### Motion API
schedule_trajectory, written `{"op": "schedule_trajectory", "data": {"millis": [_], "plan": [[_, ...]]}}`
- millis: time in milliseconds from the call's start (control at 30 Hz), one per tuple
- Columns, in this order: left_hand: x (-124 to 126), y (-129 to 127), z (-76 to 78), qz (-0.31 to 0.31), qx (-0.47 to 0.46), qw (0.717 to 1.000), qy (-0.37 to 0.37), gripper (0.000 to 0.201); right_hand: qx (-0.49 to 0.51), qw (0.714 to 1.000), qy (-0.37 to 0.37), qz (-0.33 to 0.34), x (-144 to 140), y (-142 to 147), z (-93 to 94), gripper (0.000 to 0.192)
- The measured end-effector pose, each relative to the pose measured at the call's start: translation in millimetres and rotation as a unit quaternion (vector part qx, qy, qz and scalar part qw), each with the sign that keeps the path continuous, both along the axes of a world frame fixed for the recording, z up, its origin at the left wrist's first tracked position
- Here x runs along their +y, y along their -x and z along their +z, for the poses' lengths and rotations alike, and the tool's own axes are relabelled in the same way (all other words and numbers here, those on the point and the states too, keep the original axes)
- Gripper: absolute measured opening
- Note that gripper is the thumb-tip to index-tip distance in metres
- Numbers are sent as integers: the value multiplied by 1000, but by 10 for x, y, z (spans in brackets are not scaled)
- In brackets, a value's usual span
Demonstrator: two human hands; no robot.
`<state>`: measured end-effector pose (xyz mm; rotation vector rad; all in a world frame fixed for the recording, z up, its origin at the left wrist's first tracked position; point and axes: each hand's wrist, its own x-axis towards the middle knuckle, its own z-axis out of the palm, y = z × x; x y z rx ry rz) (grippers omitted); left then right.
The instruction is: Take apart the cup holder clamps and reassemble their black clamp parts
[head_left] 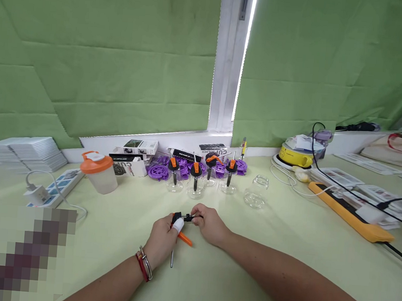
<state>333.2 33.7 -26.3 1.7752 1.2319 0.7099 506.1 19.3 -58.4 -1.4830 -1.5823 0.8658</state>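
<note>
Right up close, both hands meet over the pale green tabletop. The left hand — a white wrap on one finger, red and metal bracelets at the wrist — is closed around a small black-and-orange pump piece, whose orange lever pokes out below the fingers and whose thin tube hangs down toward the tabletop. The right hand pinches the black end of that same piece with its fingertips, so the piece sits between the two hands, just above the tabletop.

Further back stands a loose row of small glass jars — four carry black-and-orange pump tops, and one empty jar stands apart to the right. An orange-lidded container sits off to the left, near a white power strip. Behind the jars lie purple plastic parts and some small boxes. On the right, a long orange power strip and a yellow round device; at the far back, green blinds.
</note>
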Motion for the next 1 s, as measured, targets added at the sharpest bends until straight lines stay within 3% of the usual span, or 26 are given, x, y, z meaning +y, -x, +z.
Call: {"op": "schedule_trajectory", "data": {"millis": [267,567,1000], "plan": [[-2,-5,37,1,39,999,1,24,6,1000,-10,7,16,-11,-17,13],[42,8,-42,-5,27,1000,-6,26,1,1000,-8,7,33,-22,-26,15],[15,-2,15,2,23,1000,19,25,2,1000,-6,7,32,-31,-5,12]]}}
